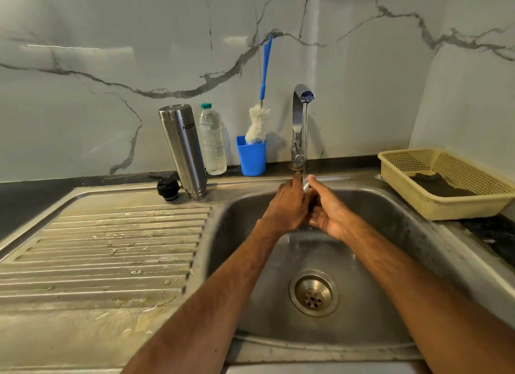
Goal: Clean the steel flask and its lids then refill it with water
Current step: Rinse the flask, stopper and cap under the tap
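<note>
The steel flask (182,150) stands upside down at the back of the drainboard, leaning slightly left. Its black inner lid (168,188) lies just left of the flask's mouth. Over the sink basin (390,234), my left hand (287,203) and my right hand (330,210) meet under the running tap (302,122). Between their fingertips they hold a small shiny steel lid (306,187), and the water stream falls onto it. Most of that lid is hidden by my fingers.
A clear plastic water bottle (212,140) stands right of the flask. A blue cup (252,157) holds a long blue-handled bottle brush (259,122). A yellow mesh basket (446,184) with a dark cloth sits right of the sink. The ridged drainboard (111,248) is wet.
</note>
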`<state>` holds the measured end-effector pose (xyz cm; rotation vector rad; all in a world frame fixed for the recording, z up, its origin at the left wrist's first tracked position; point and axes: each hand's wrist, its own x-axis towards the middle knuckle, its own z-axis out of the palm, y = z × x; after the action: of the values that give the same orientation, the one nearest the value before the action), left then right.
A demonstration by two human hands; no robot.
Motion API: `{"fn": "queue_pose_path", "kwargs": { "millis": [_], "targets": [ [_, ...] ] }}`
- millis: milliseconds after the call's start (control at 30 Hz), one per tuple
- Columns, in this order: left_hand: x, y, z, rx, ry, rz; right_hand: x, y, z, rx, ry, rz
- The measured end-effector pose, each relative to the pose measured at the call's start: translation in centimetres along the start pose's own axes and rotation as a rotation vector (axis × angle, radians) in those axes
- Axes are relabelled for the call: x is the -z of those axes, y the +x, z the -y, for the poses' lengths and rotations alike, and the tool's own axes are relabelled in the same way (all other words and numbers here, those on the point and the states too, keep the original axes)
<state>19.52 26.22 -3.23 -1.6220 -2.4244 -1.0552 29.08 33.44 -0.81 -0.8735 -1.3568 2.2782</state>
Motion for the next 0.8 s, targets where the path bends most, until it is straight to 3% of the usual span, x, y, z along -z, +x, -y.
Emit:
{"fn": "queue_pose_path", "kwargs": {
  "millis": [100, 200, 300, 433, 533, 600, 700, 800],
  "targets": [
    [0.0, -0.3, -0.4, -0.084, 0.027, -0.018, -0.2, 0.2, -0.2, -0.018, -0.045, -0.007],
    [-0.2, -0.1, -0.2, -0.147, 0.061, 0.038, 0.0, 0.2, 0.4, -0.042, 0.066, 0.025],
    [0.0, -0.2, -0.1, -0.07, -0.044, 0.11, 0.1, 0.7, 0.7, 0.03, 0.106, 0.072],
    [1.3, -0.4, 1.1, 0.104, -0.364, 0.057, -0.7, 0.6, -0.1, 0.351, -0.569, -0.025],
    [1.5, -0.4, 2.0, 0.075, -0.328, 0.029, -1.5, 0.7, -0.7, 0.581, -0.977, -0.058],
    [1.5, -0.3, 2.1, 0.018, -0.295, -0.005, -1.8, 0.9, -0.9, 0.633, -1.09, -0.037],
    [1.5, -0.4, 1.9, -0.034, -0.269, -0.014, -1.5, 1.2, -0.3, 0.574, -1.005, -0.074],
    [1.5, -0.3, 1.7, -0.057, -0.274, -0.008, -0.9, 1.7, 0.7, 0.378, -0.803, -0.073]
  ]
}}
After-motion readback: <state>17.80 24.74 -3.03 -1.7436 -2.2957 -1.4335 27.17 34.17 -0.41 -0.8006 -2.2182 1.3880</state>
